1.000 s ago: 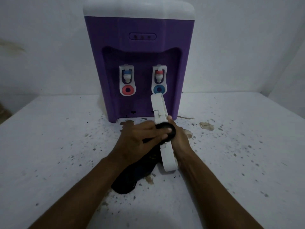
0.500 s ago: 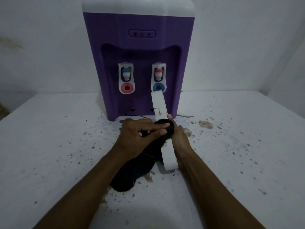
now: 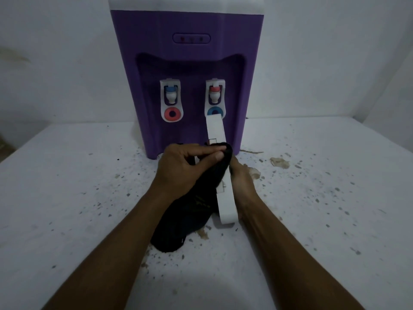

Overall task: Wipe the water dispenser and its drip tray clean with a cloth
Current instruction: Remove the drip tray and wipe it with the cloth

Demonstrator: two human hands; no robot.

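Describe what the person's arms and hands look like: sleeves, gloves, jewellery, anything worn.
Nothing worn shows. The left forearm and right forearm are bare to the picture's bottom edge, with no sleeve or cuff. The left hand and right hand are ungloved; no watch, bracelet or ring is visible in the dim light.

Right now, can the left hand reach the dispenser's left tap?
Probably yes: the left tap stands uncovered beyond the left hand gripping the cloth; the drip tray, held by the right hand, only fronts the right tap.
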